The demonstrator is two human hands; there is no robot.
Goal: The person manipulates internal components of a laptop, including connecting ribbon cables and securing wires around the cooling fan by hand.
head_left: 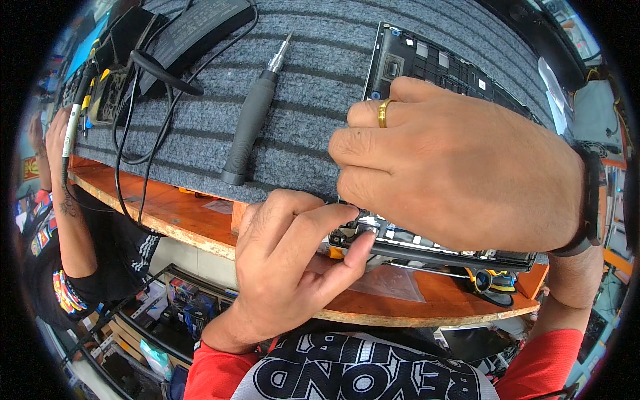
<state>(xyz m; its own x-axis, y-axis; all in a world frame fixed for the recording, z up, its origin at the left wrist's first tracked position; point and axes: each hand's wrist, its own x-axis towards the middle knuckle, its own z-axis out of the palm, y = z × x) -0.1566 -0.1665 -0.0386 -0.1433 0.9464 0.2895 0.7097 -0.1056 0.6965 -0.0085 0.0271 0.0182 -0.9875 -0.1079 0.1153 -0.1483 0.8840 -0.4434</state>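
Note:
An opened laptop chassis (443, 59), black with metal brackets and small screws, lies on the striped grey mat at the right. My right hand (447, 167), with a gold ring and a dark wristband, is closed above its left part. Its fingers curl under, so whatever they hold is hidden. At the near left corner of the chassis, my left hand (287, 260) closes its thumb and index finger around a small dark part or edge that I cannot make out. A grey-handled screwdriver (253, 120) lies on the mat to the left, its tip pointing away from me.
A black power adapter (200, 37) with looped cables lies at the far left, near a soldering-iron-like pen (70, 130) beside another person's hand. Below the mat, an orange wooden shelf (393, 293) holds a clear plastic bag and a yellow-and-black tool (493, 283).

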